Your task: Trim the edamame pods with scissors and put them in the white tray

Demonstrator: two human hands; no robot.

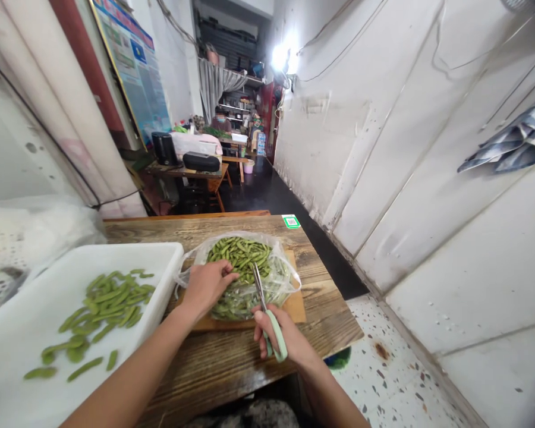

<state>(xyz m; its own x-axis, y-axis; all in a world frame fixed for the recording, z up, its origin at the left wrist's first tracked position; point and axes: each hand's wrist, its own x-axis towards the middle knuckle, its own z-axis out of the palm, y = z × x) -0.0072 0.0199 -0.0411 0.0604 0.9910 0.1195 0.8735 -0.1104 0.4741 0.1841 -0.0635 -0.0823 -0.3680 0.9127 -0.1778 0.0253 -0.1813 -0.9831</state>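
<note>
My left hand (pixel 207 284) reaches into a clear plastic bag (pixel 282 274) full of green bean pods (pixel 241 254), its fingers curled among the pods. What they pinch is hidden. My right hand (pixel 280 339) grips pale green scissors (pixel 267 315) by the handles, blades nearly closed and pointing up over the bag. The bag lies on a wooden cutting board (pixel 294 306) on the wooden table (pixel 232 356).
A white tray (pixel 22 333) on the left holds several bean pods (pixel 100 309). A green sticker (pixel 290 221) is on the table's far corner. A white wall runs along the right, speckled floor below. Tables and shelves stand far back.
</note>
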